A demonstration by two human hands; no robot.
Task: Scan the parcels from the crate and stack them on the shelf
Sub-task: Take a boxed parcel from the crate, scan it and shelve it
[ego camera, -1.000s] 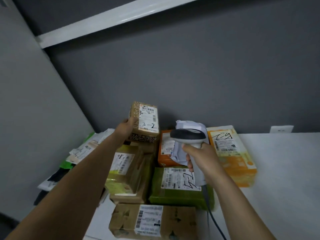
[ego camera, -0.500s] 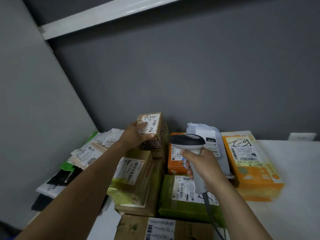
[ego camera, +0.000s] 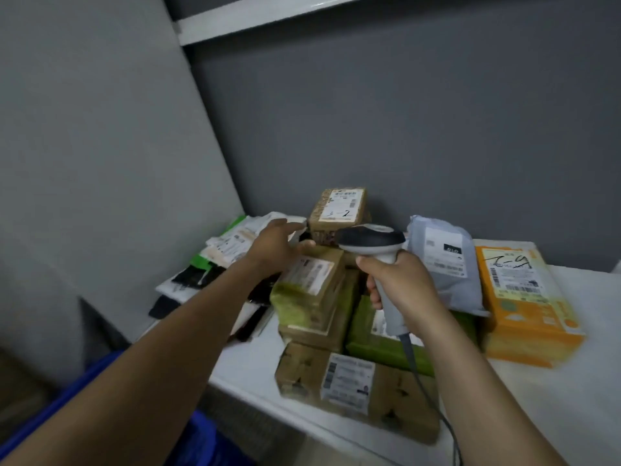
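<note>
While the right grip is clamped on the grey scanner, the left grip is spread apart, holding nothing, just beside the small brown parcel. This parcel is marked 3-2 and lies topmost on the pile on the white shelf. Near it are one orange box, one grey bag and one green box.

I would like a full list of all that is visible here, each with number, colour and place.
scanner: one, grey, dark head, held mid-frame.
box marked 3-2: one, brown, top of the back pile.
taped box: one, brown with green tape, pile's middle.
green parcel: one, green, under the scanner.
front carton: one, brown, shelf's front edge.
poly bag: one, pale grey, right of the scanner.
orange box: one, orange, far right.
flat mailers: several, white, green and black, left.
shelf: one, white, under the parcels.
crate: one, blue, bottom left.
left hand: one, open, beside the box marked 3-2.
right hand: one, grips the scanner.
</note>
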